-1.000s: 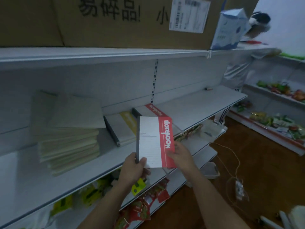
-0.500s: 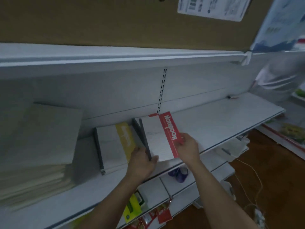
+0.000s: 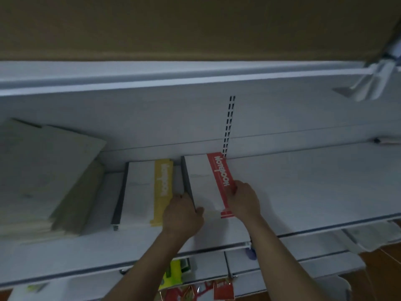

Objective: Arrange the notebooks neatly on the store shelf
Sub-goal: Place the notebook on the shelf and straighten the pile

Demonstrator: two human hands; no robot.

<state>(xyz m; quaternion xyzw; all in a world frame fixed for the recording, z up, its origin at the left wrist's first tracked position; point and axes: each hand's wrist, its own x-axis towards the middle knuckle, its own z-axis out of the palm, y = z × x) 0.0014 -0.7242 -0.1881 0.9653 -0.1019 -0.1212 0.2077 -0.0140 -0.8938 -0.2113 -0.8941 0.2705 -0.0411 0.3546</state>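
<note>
A white notebook with a red strip [image 3: 206, 181] lies flat on the white store shelf [image 3: 303, 187], on top of a stack of the same kind. My left hand [image 3: 182, 216] grips its near left corner at the dark spine. My right hand [image 3: 243, 200] holds its right edge by the red strip. To the left lies a stack of white notebooks with a yellow strip [image 3: 147, 192]. Further left sits a tall, uneven pile of pale greenish notebooks [image 3: 47, 179].
A shelf board [image 3: 173, 77] hangs above, carrying a large cardboard box [image 3: 195, 27]. A slotted upright [image 3: 229, 124] runs down the back panel. Lower shelves hold yellow and red packets [image 3: 173, 276]. A small item [image 3: 384, 140] lies at the far right of the shelf.
Both hands have carried the red-strip notebook from in front of the shelf down onto the red stack. The view has moved closer to the shelf.
</note>
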